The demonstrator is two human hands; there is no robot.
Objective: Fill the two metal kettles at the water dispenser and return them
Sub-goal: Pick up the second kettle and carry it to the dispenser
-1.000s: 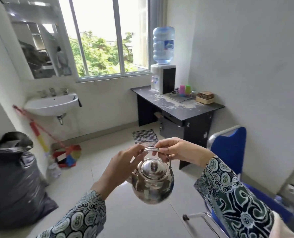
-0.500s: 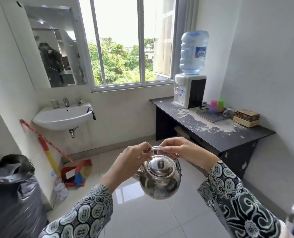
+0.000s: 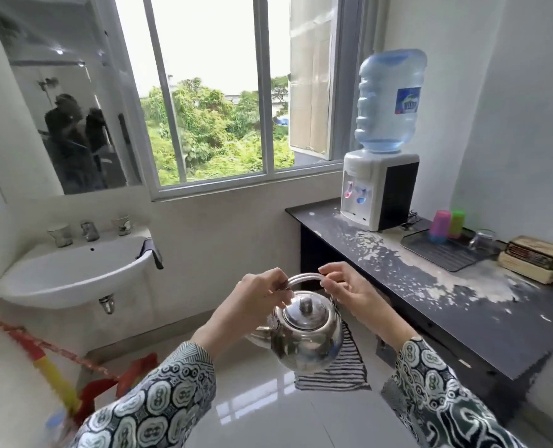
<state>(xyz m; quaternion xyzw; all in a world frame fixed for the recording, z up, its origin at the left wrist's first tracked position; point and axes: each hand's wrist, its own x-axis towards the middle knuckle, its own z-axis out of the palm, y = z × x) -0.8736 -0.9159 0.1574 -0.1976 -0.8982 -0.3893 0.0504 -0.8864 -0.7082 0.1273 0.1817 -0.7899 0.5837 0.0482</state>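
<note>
Kettle [image 3: 305, 337] hangs mid-frame over open floor [image 3: 268, 415], left hand [image 3: 255, 299] and right hand [image 3: 349, 292] pinching its handle, left of the desk [image 3: 462, 318] edge.

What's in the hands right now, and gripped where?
One metal kettle, held in the air by its arched handle: left hand pinches the handle's left end, right hand the right end. Lid is on.

Dispenser front: bare desktop [image 3: 330, 221] before the water dispenser [image 3: 376, 189], centre-right.
Right of it: tray [image 3: 443, 250] and cups [image 3: 440, 223] crowd the desk.
</note>
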